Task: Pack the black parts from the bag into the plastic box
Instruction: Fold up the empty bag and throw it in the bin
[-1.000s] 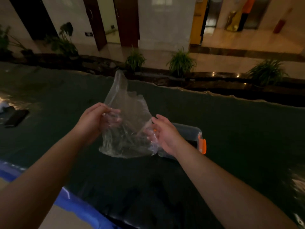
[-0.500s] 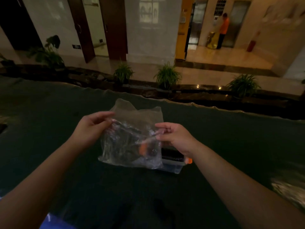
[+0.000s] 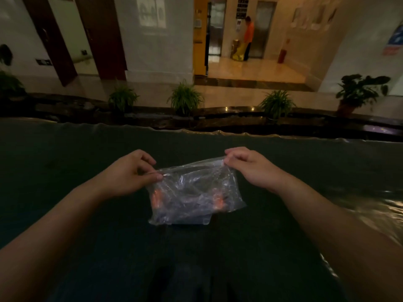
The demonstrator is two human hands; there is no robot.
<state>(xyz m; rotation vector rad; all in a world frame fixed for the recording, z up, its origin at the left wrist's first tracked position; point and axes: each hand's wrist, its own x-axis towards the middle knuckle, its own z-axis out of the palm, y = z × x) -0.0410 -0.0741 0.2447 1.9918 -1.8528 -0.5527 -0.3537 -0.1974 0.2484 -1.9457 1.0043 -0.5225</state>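
Observation:
A clear plastic bag (image 3: 192, 188) hangs between my hands over the dark table. My left hand (image 3: 128, 173) pinches its top left corner and my right hand (image 3: 255, 168) pinches its top right corner, so the top edge is pulled taut. Dark parts show dimly inside the bag. Behind and under the bag lies the plastic box (image 3: 194, 220) with orange latches (image 3: 157, 198), seen mostly through the film; only its near edge shows bare.
The table is covered by a dark green cloth (image 3: 87, 236) whose far edge runs across the middle of the view. Beyond it stand potted plants (image 3: 185, 99) on a ledge. A person in orange (image 3: 248, 38) stands far off by the lifts.
Both hands have moved apart and stretched the bag's top edge wide. The bag now hangs lower, right in front of the box, and covers it. The view has tilted upward.

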